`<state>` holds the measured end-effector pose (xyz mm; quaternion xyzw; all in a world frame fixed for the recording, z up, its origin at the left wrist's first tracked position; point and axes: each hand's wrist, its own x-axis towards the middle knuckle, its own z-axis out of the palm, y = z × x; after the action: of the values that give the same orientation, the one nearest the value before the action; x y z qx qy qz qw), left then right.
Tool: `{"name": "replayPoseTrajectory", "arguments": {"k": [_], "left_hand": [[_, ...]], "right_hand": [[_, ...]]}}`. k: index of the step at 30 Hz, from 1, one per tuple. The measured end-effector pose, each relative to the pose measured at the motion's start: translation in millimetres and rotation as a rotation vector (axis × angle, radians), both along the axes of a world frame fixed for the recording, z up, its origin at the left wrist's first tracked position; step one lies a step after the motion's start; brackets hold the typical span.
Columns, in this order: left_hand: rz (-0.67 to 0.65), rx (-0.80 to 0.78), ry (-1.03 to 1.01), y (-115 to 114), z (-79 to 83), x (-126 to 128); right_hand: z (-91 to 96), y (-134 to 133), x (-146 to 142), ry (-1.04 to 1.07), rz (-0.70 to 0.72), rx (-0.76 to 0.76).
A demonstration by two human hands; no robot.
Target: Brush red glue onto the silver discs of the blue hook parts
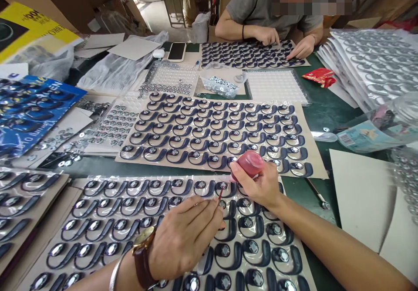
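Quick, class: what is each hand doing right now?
Left hand: closed, pinching a thin red stick.
Right hand: closed around a small pink bottle.

left hand [183,238] covering several clips [94,225] on near sheet [80,184], sheet running off bottom edge, right hand [261,187] hiding half of red bottle [250,162], tip of thin stick [221,193] reading too small to tell

Near card [69,198] lies before far card [310,121] — phone [176,51] behind the 2, leftward.

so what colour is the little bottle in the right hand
Pinkish red: the bottle shows best in the head view.
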<state>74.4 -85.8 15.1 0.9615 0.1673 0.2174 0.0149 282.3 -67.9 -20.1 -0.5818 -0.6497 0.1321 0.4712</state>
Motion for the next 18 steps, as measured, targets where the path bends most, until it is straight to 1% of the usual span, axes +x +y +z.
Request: {"name": "replayPoseTrajectory", "arguments": {"k": [3,6,9,13,18], "left_hand": [[0.007,-0.030,-0.022,2.8,3.1,1.1],[0.005,-0.095,-0.044,5.7,4.9,1.6],[0.015,-0.160,-0.046,7.3,3.7,1.1],[0.025,-0.214,-0.063,7.7,1.4,-1.1],[0.042,-0.308,-0.135,10.3,-0.7,-4.7]], "right_hand": [[1.0,-0.7,0.9,0.017,0.008,-0.011],[0.9,-2.8,1.8,0.057,0.023,-0.051],[0.9,-3.8,2.1,0.069,0.039,-0.070],[1.4,-2.6,1.2,0.059,0.042,-0.048],[3.0,-2.2,0.9,0.064,0.065,-0.049]]}}
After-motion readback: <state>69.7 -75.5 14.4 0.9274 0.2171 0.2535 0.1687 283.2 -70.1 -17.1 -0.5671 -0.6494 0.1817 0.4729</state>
